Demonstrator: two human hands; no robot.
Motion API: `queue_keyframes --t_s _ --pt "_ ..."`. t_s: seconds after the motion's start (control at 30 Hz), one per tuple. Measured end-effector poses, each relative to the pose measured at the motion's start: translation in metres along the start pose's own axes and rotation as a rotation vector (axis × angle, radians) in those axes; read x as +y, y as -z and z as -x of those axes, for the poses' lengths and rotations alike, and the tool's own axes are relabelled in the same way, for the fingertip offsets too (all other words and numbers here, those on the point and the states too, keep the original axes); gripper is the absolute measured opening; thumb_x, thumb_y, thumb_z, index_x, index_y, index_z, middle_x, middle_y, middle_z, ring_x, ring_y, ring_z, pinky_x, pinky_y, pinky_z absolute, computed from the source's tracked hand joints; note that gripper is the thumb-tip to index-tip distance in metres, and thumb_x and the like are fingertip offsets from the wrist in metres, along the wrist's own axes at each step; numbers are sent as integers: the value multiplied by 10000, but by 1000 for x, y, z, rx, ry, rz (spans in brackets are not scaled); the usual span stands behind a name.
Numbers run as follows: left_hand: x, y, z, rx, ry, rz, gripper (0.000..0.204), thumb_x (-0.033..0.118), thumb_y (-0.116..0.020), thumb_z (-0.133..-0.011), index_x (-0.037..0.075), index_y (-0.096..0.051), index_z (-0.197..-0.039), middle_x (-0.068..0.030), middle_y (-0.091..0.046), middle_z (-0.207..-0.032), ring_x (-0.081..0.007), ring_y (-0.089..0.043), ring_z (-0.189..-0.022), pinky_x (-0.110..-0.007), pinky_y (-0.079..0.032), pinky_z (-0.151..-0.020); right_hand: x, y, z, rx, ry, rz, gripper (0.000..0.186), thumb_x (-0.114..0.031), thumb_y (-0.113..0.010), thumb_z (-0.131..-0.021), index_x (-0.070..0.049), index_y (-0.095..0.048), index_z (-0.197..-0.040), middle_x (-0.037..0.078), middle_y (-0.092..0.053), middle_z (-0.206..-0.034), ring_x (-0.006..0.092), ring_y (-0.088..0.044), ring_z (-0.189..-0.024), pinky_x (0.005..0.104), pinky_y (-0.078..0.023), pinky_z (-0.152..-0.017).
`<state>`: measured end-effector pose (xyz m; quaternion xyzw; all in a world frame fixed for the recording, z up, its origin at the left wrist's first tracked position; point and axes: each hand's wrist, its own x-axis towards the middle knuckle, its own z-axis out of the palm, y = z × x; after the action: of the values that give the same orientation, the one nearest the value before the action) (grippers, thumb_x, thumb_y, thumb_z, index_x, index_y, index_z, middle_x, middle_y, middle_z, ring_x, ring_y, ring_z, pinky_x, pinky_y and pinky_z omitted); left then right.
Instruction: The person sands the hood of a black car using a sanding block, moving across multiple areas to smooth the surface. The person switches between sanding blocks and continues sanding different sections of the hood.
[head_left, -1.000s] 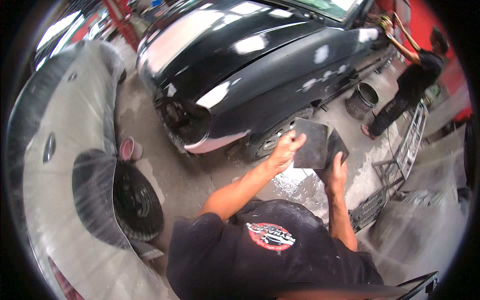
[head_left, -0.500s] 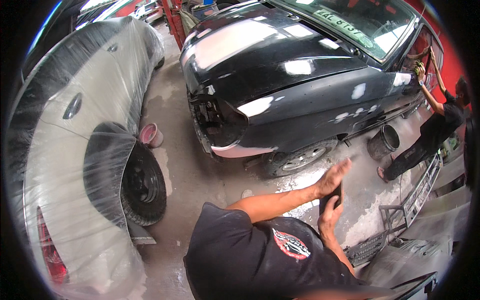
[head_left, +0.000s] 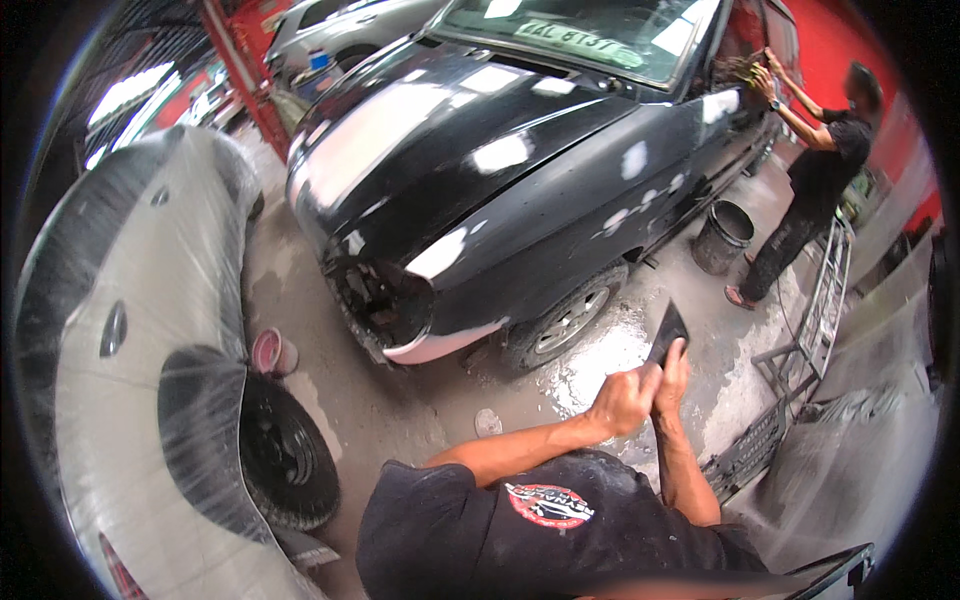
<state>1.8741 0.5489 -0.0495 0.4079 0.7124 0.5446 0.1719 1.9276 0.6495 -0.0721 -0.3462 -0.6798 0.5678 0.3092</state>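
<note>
In front of my chest both hands are close together. My right hand (head_left: 671,383) grips a thin, dark, flat piece (head_left: 671,332) with a pointed upper corner, its thumb lying against it. The material of this piece cannot be told. My left hand (head_left: 624,402) is closed beside the right one, at the lower end of the dark piece; its fingers hide what they hold. Beyond my hands stands a black car (head_left: 560,240) with pale patches on its hood and fender, an open headlight socket and a front wheel (head_left: 568,325).
A plastic-covered light car (head_left: 130,400) stands at left, near a pinkish bucket (head_left: 274,353). To the right are a black bucket (head_left: 722,238), a metal frame (head_left: 815,300) and a grille (head_left: 748,447). Another person (head_left: 822,175) has both hands at the black car's side.
My left hand has gone from stretched fingers to a closed grip. The dark piece now rises above my right hand. My view has shifted, moving the black car leftward in the picture.
</note>
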Motion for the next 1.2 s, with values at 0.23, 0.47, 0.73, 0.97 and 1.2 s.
queue_keyframes --t_s 0.23,0.47,0.73,0.97,1.2 --pt "-37 20 -14 215 -26 -175 371 100 -479 -953 -119 -502 -1252 -353 -553 -1201 -464 -588 -1092 -528 -455 -897 -1 24 14 -183 -111 -375 333 -267 -570 -1018 2 -633 -1203 73 -689 -1070 177 -646 -957 338 -512 -875" --pt "-46 -14 24 72 -827 -260 657 139 -621 -890 -134 -373 -1433 -312 -472 -1446 -425 -520 -1314 -495 -363 -1155 85 21 -2 -317 -625 -876 360 -359 -574 -1008 -59 -606 -1204 21 -628 -921 134 -615 -839 300 -530 -745" --pt "-106 34 -12 70 270 -128 420 330 -505 -1038 -25 -614 -1235 -218 -718 -1011 -414 -691 -810 -481 -540 -760 63 87 15 -555 -355 -347 380 -82 -722 -874 5 -625 -1231 38 -706 -999 110 -662 -820 243 -532 -756" --pt "-61 28 -17 399 548 913 489 322 -640 -994 64 -495 -1384 -8 -633 -891 -75 -538 -623 -241 -454 -562 -2 54 49 65 322 20 248 81 -549 -912 -6 -495 -1138 181 -635 -1251 189 -663 -941 302 -539 -789" --pt "-41 19 -10 -55 516 968 616 476 -333 -1078 67 -339 -1539 -83 -409 -1549 -212 -392 -1420 -359 -336 -1163 -24 16 74 -223 790 250 663 158 -610 -727 11 -531 -1368 236 -581 -1347 439 -510 -1315 468 -431 -1106"
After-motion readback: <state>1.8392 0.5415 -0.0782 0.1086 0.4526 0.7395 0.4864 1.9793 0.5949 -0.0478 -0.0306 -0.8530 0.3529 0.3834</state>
